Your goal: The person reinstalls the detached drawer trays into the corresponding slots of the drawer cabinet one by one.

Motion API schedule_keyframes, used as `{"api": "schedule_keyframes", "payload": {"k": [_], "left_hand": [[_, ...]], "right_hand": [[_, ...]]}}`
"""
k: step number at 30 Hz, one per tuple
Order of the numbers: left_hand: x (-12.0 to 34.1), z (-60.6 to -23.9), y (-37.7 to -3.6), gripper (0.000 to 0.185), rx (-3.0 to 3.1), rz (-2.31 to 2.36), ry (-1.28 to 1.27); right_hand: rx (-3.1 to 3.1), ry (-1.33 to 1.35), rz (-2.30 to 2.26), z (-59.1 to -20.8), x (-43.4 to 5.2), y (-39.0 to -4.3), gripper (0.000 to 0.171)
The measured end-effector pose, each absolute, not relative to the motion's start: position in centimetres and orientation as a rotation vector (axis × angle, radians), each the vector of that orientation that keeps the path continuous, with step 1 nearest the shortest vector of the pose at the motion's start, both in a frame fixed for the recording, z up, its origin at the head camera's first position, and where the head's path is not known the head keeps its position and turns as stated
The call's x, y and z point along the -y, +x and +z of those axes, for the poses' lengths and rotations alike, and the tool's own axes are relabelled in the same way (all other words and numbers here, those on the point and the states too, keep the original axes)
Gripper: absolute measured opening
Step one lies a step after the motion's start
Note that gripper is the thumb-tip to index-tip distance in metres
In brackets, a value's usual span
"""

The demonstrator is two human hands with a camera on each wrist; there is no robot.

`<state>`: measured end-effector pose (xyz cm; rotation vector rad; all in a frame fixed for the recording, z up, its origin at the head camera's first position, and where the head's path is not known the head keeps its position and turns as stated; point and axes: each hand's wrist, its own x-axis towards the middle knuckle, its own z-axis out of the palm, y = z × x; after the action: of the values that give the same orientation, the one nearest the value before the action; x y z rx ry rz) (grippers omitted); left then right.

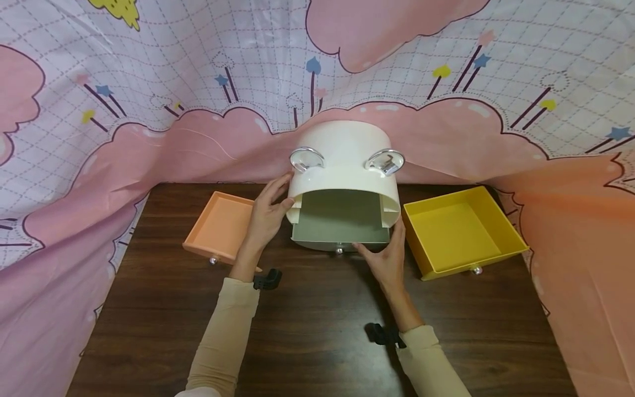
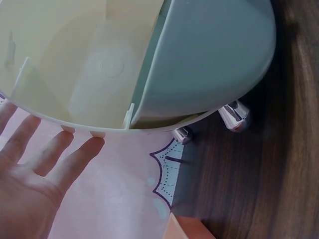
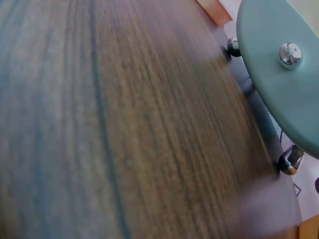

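1. Your left hand (image 1: 265, 215) lies flat against the left side of the cream cabinet (image 1: 347, 160). Its fingers (image 2: 75, 159) are straight and slightly spread, with the tips touching the cabinet's curved rim in the left wrist view.
2. Your right hand (image 1: 389, 259) sits at the front right corner of the green drawer (image 1: 339, 220). The fingers are straight and close together along the drawer's front edge, and the thumb points up beside the cabinet's right side. Neither hand curls round anything.
3. The green drawer sits partly inside the cabinet's lower opening at the middle of the dark wooden table (image 1: 317, 331). Its long axis runs front to back, and its front with the small silver knob (image 1: 339, 251) faces you.
4. An orange drawer (image 1: 220, 226) lies on the table just left of your left hand, and a yellow drawer (image 1: 461, 231) lies just right of the cabinet, both open side up.
5. The cabinet top carries two silver ear-shaped fittings (image 1: 306, 159).
6. No brand, label or writing can be read on any piece.
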<state>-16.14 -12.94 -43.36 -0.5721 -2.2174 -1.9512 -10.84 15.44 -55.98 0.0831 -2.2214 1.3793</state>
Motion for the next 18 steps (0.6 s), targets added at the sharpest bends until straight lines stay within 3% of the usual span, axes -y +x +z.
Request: {"api": "schedule_keyframes", "payload": {"k": [11, 18], "left_hand": [[12.93, -43.29, -16.08, 0.055, 2.226, -1.911, -0.546], [12.94, -43.31, -16.01, 0.061, 2.216, -1.905, -0.557]], "right_hand": [[2.214, 0.088, 1.375, -55.95, -15.22, -11.18, 0.124], [2.155, 0.045, 1.420, -56.26, -14.85, -11.11, 0.122]]}}
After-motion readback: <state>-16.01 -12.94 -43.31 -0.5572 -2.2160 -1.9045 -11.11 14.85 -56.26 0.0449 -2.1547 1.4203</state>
